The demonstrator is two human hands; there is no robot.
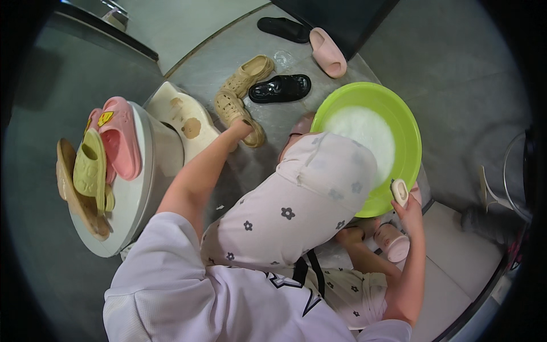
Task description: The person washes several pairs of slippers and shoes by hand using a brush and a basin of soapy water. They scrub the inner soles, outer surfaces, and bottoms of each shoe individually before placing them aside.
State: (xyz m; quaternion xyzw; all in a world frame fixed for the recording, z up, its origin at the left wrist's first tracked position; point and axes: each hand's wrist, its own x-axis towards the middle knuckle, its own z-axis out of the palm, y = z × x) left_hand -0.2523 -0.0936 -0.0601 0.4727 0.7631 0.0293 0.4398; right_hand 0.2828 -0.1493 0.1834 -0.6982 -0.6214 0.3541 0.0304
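Note:
My left hand (242,129) is on a tan clog (233,109) on the wet floor, its fingers partly inside the opening and partly hidden. A second tan clog (255,70) lies against it, and a black slipper (280,89) is beside the pair. Over the near right rim of a lime-green basin (409,128), my right hand (409,211) grips a small scrub brush (400,192) with a cream handle and dark bristles. White suds (363,132) fill part of the basin. My knee, in flower-print trousers, hides some of it.
Pink clogs (122,137), a yellow-green slipper (89,175) and a tan slipper (70,188) rest on a white toilet lid (128,213) at left, next to a stained white stool (188,115). A black slipper (284,30) and pink slipper (328,52) lie at the back. A pink container (392,243) stands near my right forearm.

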